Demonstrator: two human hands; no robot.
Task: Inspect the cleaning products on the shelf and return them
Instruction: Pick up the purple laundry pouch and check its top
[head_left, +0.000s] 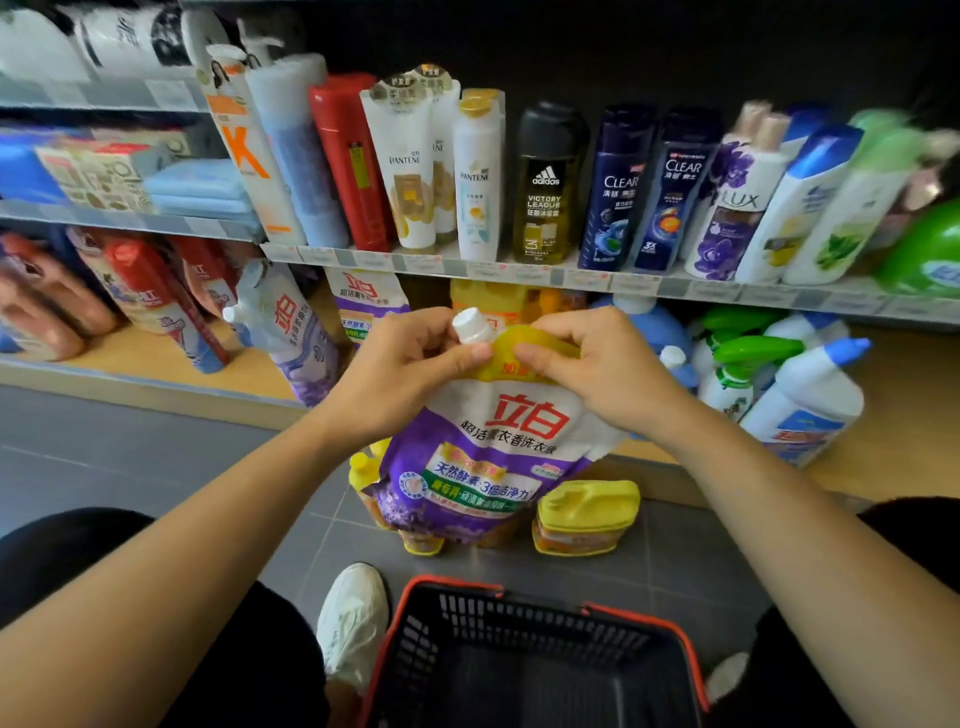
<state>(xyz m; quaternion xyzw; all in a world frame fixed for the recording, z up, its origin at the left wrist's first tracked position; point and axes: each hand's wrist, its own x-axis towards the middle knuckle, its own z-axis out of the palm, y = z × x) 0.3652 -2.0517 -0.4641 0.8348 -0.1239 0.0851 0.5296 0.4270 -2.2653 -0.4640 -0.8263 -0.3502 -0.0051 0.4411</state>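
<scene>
With my left hand (410, 364) I pinch the detergent pouch (488, 457) beside its white cap (471, 326); my right hand (597, 364) pinches its yellow top edge. This hold, I judge, squares the label to me, just before the lower shelf (156, 364).

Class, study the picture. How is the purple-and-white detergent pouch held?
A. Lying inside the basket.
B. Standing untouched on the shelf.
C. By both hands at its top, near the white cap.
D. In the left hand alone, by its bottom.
C: the left hand and the right hand both pinch the top of the detergent pouch beside its white cap, clear of the basket.
</scene>
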